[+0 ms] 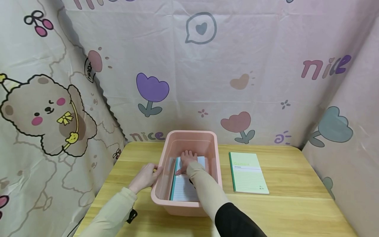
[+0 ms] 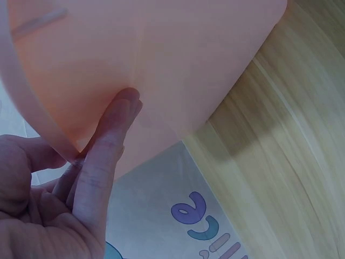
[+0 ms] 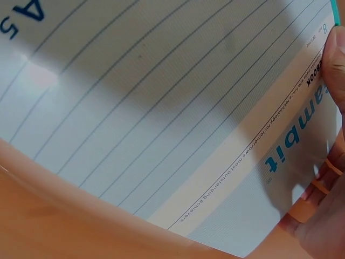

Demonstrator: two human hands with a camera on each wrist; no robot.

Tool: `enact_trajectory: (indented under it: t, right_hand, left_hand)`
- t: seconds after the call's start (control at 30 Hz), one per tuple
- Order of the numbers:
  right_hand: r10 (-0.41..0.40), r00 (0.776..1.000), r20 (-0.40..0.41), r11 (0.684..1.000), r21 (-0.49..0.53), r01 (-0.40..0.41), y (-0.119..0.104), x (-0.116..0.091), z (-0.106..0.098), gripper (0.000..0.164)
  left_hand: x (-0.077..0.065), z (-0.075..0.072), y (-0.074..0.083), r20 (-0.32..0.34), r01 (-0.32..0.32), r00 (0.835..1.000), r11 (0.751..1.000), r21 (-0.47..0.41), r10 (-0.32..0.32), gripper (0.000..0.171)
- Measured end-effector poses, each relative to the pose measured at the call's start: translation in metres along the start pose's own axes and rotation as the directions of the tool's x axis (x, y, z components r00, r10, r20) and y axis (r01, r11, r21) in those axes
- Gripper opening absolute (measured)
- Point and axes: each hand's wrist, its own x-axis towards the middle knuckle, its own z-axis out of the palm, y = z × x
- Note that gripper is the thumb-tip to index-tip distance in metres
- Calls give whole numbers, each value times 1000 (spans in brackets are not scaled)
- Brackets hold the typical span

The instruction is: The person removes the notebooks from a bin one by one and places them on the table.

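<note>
A pink plastic bin [image 1: 189, 210] stands on the table, holding a blue-white lined notebook [image 1: 185, 191] with a teal spine. My left hand [image 1: 146, 176] grips the bin's left rim; in the left wrist view its fingers [image 2: 108, 135] lie along the outer wall. Inside the bin, my right hand [image 1: 188, 159] rests at the notebook's far end with fingers spread. The right wrist view shows the thumb [image 3: 335, 65] at the teal spine edge and the other fingers at the top edge of the notebook cover [image 3: 161, 108], which looks slightly bowed.
A pale green notebook [image 1: 248, 172] with a green spine lies right of the bin on the wooden table [image 1: 296, 184]. A printed curtain [image 1: 195, 65] hangs right behind the table, and another printed curtain [image 1: 35, 177] hangs along the left side.
</note>
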Motion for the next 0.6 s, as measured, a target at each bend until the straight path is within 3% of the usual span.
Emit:
enact_trajectory:
  t: [0.6]
  right_hand:
    - [-12, 997, -71, 996, -85, 6, -7, -12, -12, 110]
  left_hand:
    - [1, 0, 0, 1, 12, 1000, 1000, 0, -12, 32]
